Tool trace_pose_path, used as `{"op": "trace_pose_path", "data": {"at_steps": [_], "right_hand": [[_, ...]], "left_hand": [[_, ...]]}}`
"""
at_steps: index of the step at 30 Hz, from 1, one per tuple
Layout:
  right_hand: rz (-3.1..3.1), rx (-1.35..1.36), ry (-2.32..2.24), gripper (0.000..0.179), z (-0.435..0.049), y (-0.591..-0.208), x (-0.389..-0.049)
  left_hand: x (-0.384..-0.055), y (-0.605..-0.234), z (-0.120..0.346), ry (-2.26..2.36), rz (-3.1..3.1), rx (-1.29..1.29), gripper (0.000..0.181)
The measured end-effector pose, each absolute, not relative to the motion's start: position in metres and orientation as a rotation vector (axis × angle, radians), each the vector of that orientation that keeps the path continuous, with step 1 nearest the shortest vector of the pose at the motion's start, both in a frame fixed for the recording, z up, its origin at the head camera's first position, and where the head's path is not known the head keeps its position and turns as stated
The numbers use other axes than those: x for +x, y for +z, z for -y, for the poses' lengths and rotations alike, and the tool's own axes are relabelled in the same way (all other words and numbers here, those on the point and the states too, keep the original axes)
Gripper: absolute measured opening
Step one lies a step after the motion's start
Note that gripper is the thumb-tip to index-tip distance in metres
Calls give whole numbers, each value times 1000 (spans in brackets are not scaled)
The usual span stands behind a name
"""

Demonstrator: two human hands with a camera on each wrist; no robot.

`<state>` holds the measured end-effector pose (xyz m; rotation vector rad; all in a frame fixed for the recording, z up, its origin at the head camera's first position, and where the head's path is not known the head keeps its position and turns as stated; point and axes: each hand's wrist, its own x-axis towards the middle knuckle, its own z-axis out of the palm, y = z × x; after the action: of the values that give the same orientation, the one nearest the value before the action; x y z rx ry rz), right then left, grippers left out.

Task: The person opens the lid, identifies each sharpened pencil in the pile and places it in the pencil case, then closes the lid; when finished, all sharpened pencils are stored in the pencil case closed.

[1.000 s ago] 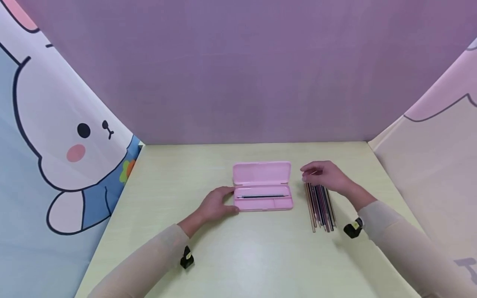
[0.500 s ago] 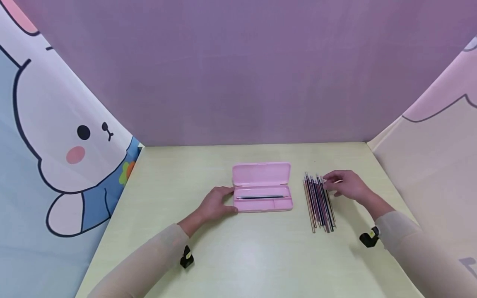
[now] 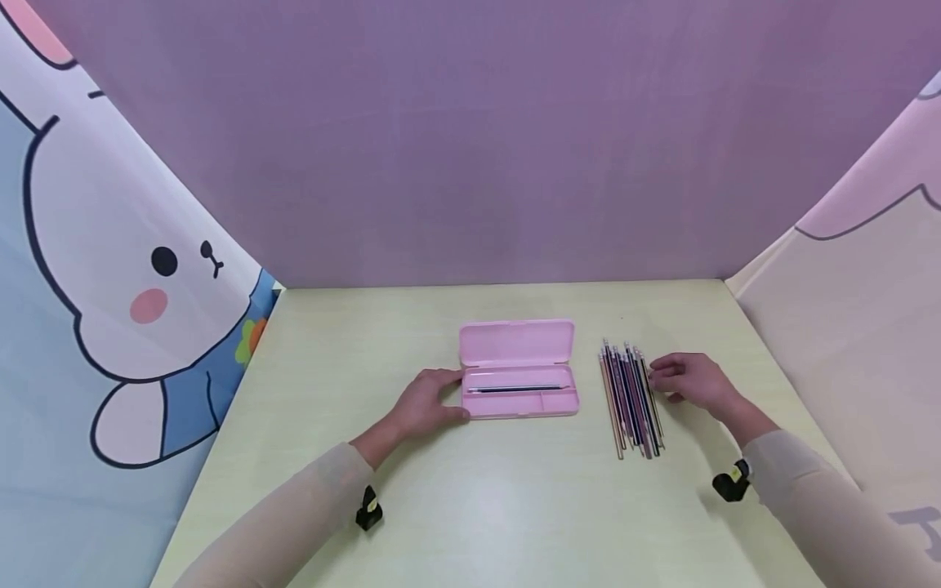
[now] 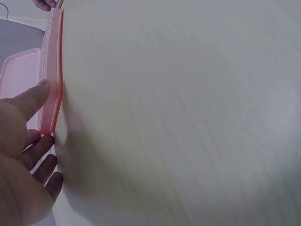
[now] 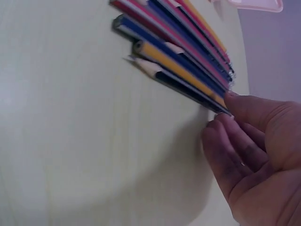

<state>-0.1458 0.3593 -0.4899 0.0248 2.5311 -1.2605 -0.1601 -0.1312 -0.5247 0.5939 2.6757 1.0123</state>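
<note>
An open pink pencil case (image 3: 523,412) lies mid-table with its lid laid back and one dark pencil (image 3: 515,389) in its long compartment. My left hand (image 3: 425,403) holds the case's left end, thumb against the front wall (image 4: 49,106) and fingers round the corner. To the right of the case lies a bundle of striped pencils (image 3: 628,400), side by side. My right hand (image 3: 694,381) is at the bundle's right edge. In the right wrist view, its thumb and forefinger pinch the end of the outermost dark pencil (image 5: 188,94), whose sharpened tip points away from the hand.
The pale wood-look table (image 3: 478,506) runs back to a purple cloth wall (image 3: 500,147). Patterned cloth panels, one with a cartoon rabbit (image 3: 147,269), stand at both sides. A strip of bare table separates the case from the bundle.
My right hand has moved from over the pencils' far ends to the bundle's right side and a little nearer. The left hand and the case have stayed put.
</note>
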Motion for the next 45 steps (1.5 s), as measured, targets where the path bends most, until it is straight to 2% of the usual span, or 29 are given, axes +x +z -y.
{"op": "trace_pose_path", "data": {"at_steps": [20,45], "right_hand": [[-2581,-43,-1263,56,-363,-503,-142],[-2658,200,-1076,54,-355,-492,-143]], "left_hand": [[-158,-523,130,999,-2696,597,78],[-157,-525,131,995,-2691,591,77]]}}
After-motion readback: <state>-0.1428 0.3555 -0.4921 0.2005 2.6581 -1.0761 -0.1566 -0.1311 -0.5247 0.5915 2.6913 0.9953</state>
